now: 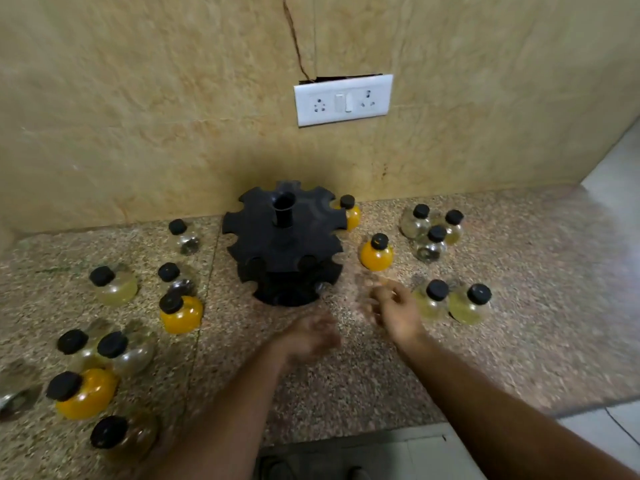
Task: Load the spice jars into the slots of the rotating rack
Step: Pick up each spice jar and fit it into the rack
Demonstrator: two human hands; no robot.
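Note:
A black rotating rack (284, 244) with a centre post and notched slots stands at the back middle of the granite counter (346, 375). Its slots look bare. Round spice jars with black caps stand all around it: an orange-filled jar (376, 253) right of the rack, another orange jar (350, 212) behind the rack, an orange jar (180, 312) on the left. My left hand (308, 336) hovers in front of the rack, blurred, fingers loosely curled, holding nothing. My right hand (394, 308) is just below the orange jar, fingers apart, holding nothing.
Three clear jars (431, 232) cluster at the back right and two pale yellow jars (453, 303) sit right of my right hand. Several more jars (100, 355) stand at the left. A white socket plate (343, 100) is on the beige wall. The counter's front edge runs at the bottom right.

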